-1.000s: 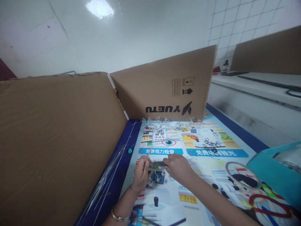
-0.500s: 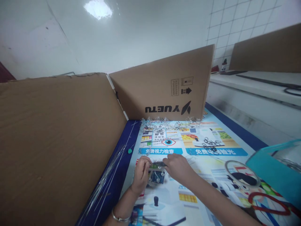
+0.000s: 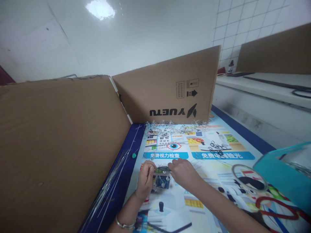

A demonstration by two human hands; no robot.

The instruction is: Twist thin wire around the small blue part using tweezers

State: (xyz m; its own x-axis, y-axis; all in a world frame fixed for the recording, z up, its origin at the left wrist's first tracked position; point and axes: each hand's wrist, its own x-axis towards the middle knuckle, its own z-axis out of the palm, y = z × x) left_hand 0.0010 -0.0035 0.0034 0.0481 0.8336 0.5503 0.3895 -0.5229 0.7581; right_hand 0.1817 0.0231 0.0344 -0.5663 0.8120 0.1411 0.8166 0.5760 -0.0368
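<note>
My left hand (image 3: 145,178), with a metal bangle at the wrist, is closed in a pinch at the near middle of the table. Facing it, my right hand (image 3: 182,172) pinches the right end of a dark thin strip (image 3: 164,168). The strip spans the short gap between the hands, and its left end meets my left fingertips. Just below hang or lie several clear beads (image 3: 163,185) on fine strands, over a dark blue printed patch. I cannot tell whether they are joined to the strip.
Beaded clear pieces (image 3: 165,127) line the foot of the printed cardboard panel (image 3: 167,87). Black loops (image 3: 217,149) lie right of centre. Thin wires (image 3: 109,184) run along the left edge beside another cardboard panel (image 3: 60,145). A teal container (image 3: 279,165) stands at right.
My right hand has shifted very slightly left. Both hands keep their pinch with the dark strip between them, and the view has moved a little.
</note>
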